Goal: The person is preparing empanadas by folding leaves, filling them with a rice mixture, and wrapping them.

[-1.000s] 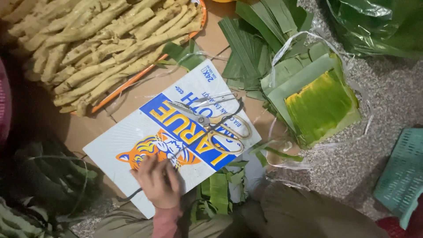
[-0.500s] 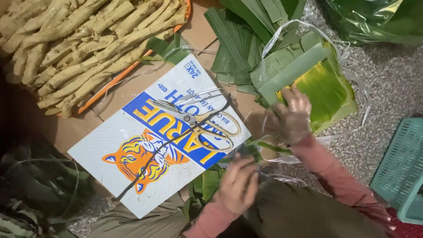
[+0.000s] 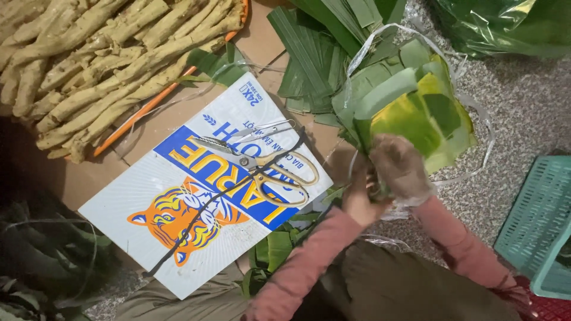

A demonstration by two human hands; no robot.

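Dim, soft lighting; left edge shadowed, slight motion blur.

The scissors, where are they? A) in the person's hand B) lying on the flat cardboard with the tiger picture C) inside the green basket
B: the scissors lie on the tiger-printed cardboard, while both hands, left hand and right hand, are at the stack of green leaves.

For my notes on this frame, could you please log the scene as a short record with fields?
left hand: on the near end of the leaf bundle
right hand: gloved, on the same bundle
scissors: lying shut on the printed cardboard
roots: piled on an orange tray
basket: green, by the person's right arm
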